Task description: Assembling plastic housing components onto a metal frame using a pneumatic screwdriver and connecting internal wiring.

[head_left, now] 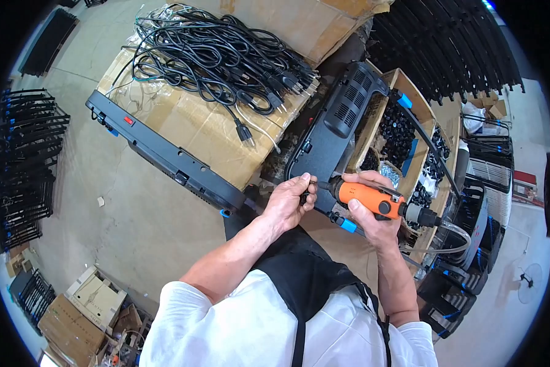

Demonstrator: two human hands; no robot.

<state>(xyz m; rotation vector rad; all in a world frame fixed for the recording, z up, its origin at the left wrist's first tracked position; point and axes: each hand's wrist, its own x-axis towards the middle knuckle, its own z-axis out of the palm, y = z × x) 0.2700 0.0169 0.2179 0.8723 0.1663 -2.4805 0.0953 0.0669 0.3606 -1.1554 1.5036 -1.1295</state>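
My right hand (pixel 379 217) is wrapped round an orange air screwdriver (pixel 363 197), whose clear hose loops off its rear end. The tool lies level, its dark nose pointing left. Close in front of that nose, my left hand (pixel 289 200) is closed with thumb and fingers pinched on a small black part (pixel 305 194); the fingers cover most of it. Just beyond both hands lies a black machine frame (pixel 318 147) with a vented cover (pixel 349 101) and blue end pieces.
A tangle of black power cords (pixel 210 58) covers a cardboard box (pixel 183 125). Along the box's near side runs a long black housing (pixel 164 153) with a red switch. To the right, a wooden bin (pixel 363 137) holds black knobs and metal screws. Stacked black frames (pixel 27 165) stand left.
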